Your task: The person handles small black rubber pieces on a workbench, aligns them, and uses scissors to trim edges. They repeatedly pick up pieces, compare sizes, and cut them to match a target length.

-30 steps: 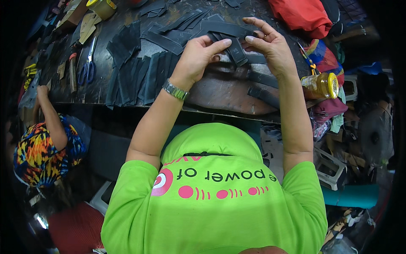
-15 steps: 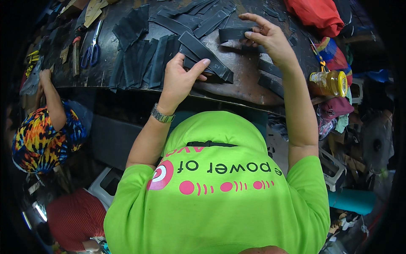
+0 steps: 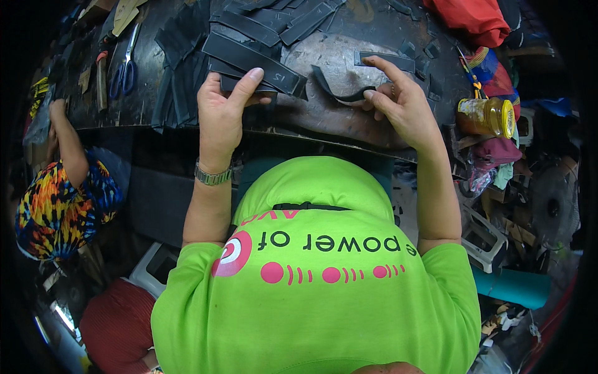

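Observation:
My left hand is closed on a few flat black strips, its thumb on top and the fingers underneath. They fan out above the table's near edge, the top one bearing a pale handwritten mark. To the right, my right hand pinches one end of a thin black strip between thumb and fingers. That strip bends in a curve, its free end pointing up toward the left hand. Just beyond my right fingertips a single dark strip lies flat on the table.
More black strips lie loose at the back, and a dark stack sits left. Blue-handled scissors and a hammer lie further left. A yellow-lidded jar stands at right. A co-worker in a colourful shirt is at left.
My left hand has moved left with its strips. My right hand has come nearer to me, and the strip in it now hangs in an open curve toward the left.

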`<state>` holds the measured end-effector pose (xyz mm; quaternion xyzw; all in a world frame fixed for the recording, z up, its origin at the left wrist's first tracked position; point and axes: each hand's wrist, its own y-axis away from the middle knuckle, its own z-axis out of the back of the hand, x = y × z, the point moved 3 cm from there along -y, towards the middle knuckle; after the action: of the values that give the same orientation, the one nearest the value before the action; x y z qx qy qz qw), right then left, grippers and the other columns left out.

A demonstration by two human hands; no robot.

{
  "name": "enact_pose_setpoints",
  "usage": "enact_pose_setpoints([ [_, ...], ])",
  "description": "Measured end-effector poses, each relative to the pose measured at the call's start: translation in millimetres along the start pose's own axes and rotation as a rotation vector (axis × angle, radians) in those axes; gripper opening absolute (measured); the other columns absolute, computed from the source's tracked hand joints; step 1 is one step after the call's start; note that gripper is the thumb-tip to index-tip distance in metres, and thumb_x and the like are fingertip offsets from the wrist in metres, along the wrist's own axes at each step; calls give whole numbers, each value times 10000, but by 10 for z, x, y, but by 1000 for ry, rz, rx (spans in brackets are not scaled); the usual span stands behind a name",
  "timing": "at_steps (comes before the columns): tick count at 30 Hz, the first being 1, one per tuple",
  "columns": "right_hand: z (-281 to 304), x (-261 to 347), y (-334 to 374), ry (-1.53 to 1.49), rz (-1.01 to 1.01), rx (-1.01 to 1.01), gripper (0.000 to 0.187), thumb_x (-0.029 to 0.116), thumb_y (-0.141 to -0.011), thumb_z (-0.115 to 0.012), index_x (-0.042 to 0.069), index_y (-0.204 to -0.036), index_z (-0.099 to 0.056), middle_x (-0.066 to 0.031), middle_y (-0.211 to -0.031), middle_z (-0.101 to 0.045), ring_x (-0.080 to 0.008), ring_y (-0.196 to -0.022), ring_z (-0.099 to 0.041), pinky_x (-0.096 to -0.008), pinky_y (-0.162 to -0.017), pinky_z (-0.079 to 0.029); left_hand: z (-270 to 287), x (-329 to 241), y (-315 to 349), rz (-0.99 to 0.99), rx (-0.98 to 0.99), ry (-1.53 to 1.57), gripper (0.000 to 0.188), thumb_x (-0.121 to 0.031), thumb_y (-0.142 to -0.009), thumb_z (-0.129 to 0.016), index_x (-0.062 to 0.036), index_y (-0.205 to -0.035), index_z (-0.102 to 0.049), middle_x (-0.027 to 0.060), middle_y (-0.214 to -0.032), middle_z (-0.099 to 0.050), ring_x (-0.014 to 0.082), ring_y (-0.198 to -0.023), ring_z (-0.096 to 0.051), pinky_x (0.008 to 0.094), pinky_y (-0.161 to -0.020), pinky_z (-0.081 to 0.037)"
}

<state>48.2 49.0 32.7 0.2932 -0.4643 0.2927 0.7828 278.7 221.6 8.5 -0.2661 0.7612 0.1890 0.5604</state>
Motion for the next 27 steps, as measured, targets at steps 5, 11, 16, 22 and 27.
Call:
enact_pose_setpoints([
  [5, 57, 8, 85, 167, 101, -183, 452, 23, -974, -638, 66, -1422, -595, 2, -833, -647, -60, -734, -550, -237, -681, -482, 3, 76, 35, 36, 18, -7, 200, -98, -968, -736, -15, -1131, -656, 70, -1023, -745, 140, -848, -729, 281, -692, -625],
  [11, -57, 114, -130, 113, 301, -70, 235, 51, -980, -644, 16, -1195, -731, 0, -896, -678, -46, -783, -559, -235, -713, -479, -49, 130, 125, 43, 56, 11, 198, -91, -972, -730, -6, -1134, -655, 68, -1048, -740, 130, -866, -719, 280, -693, -627],
  [16, -107, 33, -568, -361, 163, -124, 239, 39, -960, -649, 21, -1172, -759, -10, -914, -720, -67, -750, -628, -227, -696, -499, -12, 100, 177, 38, 56, 16, 207, -76, -968, -734, 5, -1139, -652, 69, -1041, -741, 126, -871, -722, 270, -691, -629],
  [22, -83, -32, -719, -195, 79, -240, 205, 41, -907, -707, 24, -1100, -773, -17, -884, -741, -57, -728, -650, -210, -654, -513, -58, 149, 243, 61, 56, 15, 189, -71, -971, -730, 10, -1126, -658, 74, -1010, -745, 120, -826, -722, 262, -687, -625],
  [27, -108, 26, -660, -211, 224, -230, 203, 65, -871, -786, -19, -1046, -727, -55, -853, -741, -85, -743, -700, -231, -667, -550, -124, 199, 251, 94, 113, -8, 205, -63, -968, -727, -7, -1151, -651, 61, -1023, -736, 121, -825, -715, 264, -685, -620],
])
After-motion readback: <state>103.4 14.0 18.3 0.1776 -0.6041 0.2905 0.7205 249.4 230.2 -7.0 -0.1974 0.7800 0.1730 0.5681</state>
